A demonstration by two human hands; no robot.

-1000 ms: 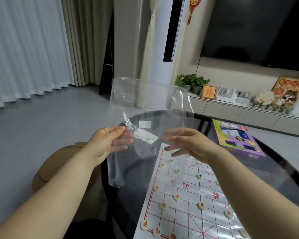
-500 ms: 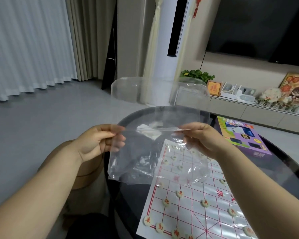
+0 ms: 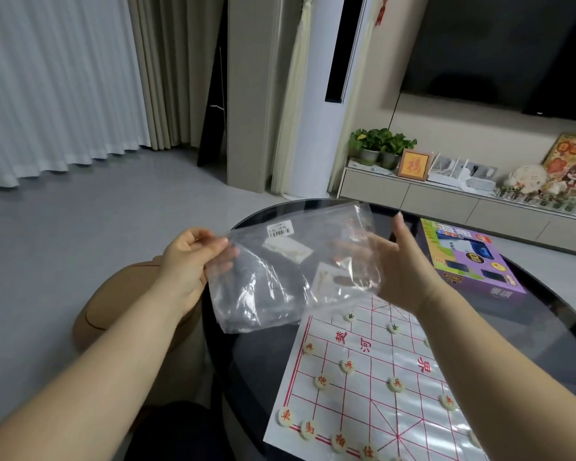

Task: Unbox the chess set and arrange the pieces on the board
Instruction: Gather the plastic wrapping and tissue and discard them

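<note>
I hold a clear plastic bag with a barcode sticker in the air over the far left of the table. My left hand pinches its left edge. My right hand is at its right side with fingers stretched out behind the film and the thumb pointing up. Below lies the white paper chess board with red lines. Several round cream pieces such as one red-marked piece stand on its points. My right forearm hides part of the board's right side.
The board lies on a round dark glass table. A purple game box lies at the table's far right. A brown stool stands left of the table, and a low cabinet with ornaments runs along the far wall.
The bag was folded over and lowered from an upright spread. My right hand let go of its pinch and now has straight fingers behind the film. The view shifted left and up.
</note>
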